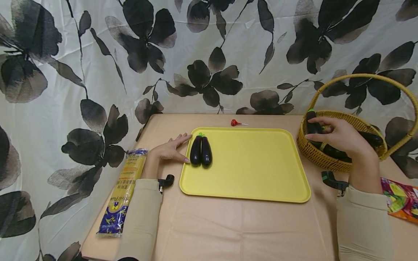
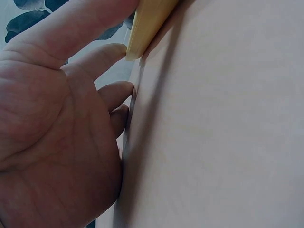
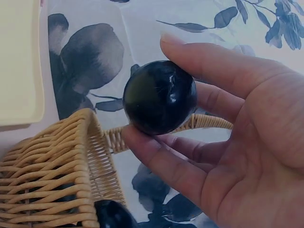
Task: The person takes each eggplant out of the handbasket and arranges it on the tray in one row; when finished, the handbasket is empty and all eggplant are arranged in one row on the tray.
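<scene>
At the head view's right, my right hand [image 1: 343, 137] grips a dark purple eggplant [image 1: 312, 127] over the wicker basket [image 1: 308, 153], its green stem pointing up. In the right wrist view, thumb and fingers hold that eggplant's rounded end [image 3: 159, 97] above the basket's rim. More eggplants lie inside the basket, partly hidden by the hand. My left hand [image 1: 168, 149] rests with extended fingers at the left edge of a yellow tray [image 1: 254, 166]. On the tray's left side, two eggplants [image 1: 206, 152] lie side by side, stems away from me.
A spaghetti packet [image 1: 122, 192] lies left of the tray, beside my left forearm. A small red-wrapped lollipop [image 1: 234, 123] sits behind the tray. At the right edge is a colourful packet [image 1: 401, 199]. The basket's tall handle [image 1: 365, 75] arches above it; a floral cloth hangs behind.
</scene>
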`<state>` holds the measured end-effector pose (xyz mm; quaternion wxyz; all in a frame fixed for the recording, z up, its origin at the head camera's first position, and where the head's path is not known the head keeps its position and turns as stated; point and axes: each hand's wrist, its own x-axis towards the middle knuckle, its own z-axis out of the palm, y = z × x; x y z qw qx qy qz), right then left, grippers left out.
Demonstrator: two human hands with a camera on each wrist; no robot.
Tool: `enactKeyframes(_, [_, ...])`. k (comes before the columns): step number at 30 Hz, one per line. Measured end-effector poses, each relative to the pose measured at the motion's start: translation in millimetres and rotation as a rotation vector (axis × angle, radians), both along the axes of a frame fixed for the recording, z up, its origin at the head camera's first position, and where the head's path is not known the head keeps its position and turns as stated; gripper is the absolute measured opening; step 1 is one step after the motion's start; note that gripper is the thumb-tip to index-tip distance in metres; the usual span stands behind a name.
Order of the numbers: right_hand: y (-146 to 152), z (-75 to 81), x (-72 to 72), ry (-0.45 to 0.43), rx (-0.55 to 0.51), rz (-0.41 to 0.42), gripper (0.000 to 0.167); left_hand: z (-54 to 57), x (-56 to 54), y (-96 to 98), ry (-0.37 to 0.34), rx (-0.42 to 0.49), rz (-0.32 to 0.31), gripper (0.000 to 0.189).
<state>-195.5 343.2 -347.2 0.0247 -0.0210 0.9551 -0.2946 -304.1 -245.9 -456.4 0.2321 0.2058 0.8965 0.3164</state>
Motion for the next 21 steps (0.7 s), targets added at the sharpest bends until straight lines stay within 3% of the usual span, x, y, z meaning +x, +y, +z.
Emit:
enactKeyframes(12, [-17,7.0,2.5,0.019,-0.025,0.074,0.07,0.3,-0.8,1.3,0.01,-0.006,-0.008,0.123])
enactKeyframes(21, [-46,-7.0,-9.1,0.024,-0.147,0.163,0.063,-2.0,-1.0,-0.5,0.003,-0.005,0.009,0.126])
